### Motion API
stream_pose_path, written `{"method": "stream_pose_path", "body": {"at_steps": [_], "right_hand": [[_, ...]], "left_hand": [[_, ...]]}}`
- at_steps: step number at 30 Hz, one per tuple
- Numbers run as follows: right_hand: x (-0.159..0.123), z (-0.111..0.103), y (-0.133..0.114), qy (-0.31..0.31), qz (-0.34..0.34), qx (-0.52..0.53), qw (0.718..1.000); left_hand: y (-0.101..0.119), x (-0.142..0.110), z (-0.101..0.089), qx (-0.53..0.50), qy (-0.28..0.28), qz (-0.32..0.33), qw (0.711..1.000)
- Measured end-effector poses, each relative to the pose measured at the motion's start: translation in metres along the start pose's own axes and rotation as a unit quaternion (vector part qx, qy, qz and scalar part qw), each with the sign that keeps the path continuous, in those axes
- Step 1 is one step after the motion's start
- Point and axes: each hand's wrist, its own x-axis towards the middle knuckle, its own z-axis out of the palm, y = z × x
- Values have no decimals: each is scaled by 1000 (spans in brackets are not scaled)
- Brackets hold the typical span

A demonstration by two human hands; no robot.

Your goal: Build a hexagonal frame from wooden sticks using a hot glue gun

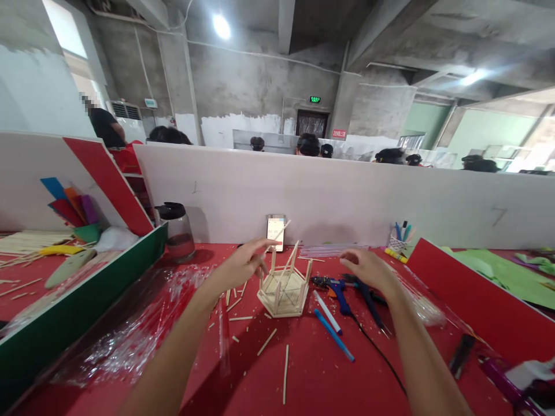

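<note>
My left hand [245,264] is at the left rim of a small six-sided frame [284,294] built from pale wooden sticks, with short upright posts and slanting sticks inside. A thin wooden stick [282,230] slants up and right from between its fingers, in front of the phone. My right hand [366,267] hovers to the right of the frame, fingers curved and thumb apart, with nothing visible in it. Below that hand lie a blue glue gun [340,294] and black-handled pliers or cutters [368,300], partly covered by the hand.
A phone [276,231] leans on the white partition [325,196]. Loose stick pieces [285,374], a blue pen [333,335] and a white pen [327,312] lie in front. Plastic bags [151,318] and a glass jug [178,234] are left; a pen cup [399,240] is right.
</note>
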Motion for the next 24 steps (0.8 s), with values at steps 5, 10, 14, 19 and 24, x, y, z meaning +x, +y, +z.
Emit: {"method": "stream_pose_path", "body": {"at_steps": [5,10,14,19,24], "right_hand": [[-25,22,25,-64,47,-57,995],[-40,38,55,3,100,-137,986],[-43,45,78,-57,204,-186,959],[-45,55,91,-74,200,-204,955],[-46,53,89,-76,190,-210,956]], "left_hand": [[-1,0,-4,-21,-1,-14,1000],[-6,3,-8,-27,14,3,1000],[-6,4,-9,-31,12,10,999],[-6,2,-10,-73,-2,-10,997],[-9,4,-8,-53,36,-1,998]]}}
